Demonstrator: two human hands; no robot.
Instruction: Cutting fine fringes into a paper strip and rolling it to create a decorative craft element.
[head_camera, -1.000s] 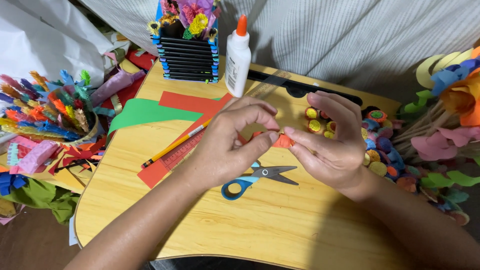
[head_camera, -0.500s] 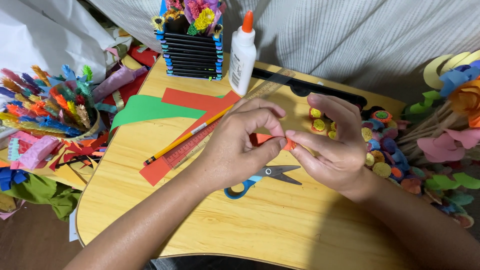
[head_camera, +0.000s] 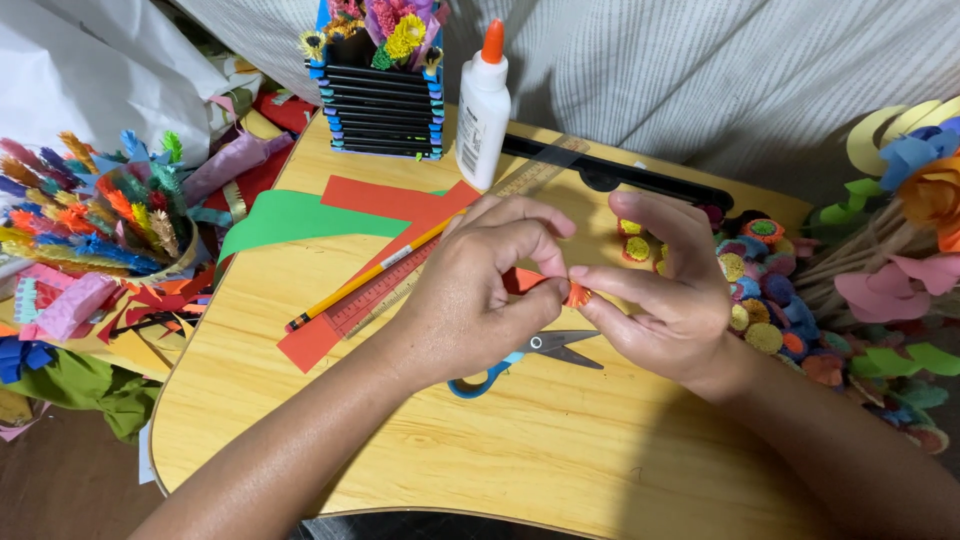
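Both your left hand (head_camera: 480, 295) and right hand (head_camera: 665, 285) pinch the orange fringed paper strip (head_camera: 560, 290) with fingers clamped, raised above the bench (head_camera: 560, 450) over the scissors (head_camera: 530, 355), keeping the coil tight.

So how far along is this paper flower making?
Many rolled paper rosettes already lie piled at the table's right edge. The left hand and right hand pinch a small orange fringed strip, part rolled. Uncut red paper and green paper remain.

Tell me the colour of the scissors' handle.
Blue; the scissors lie under both hands, clearest in the head view.
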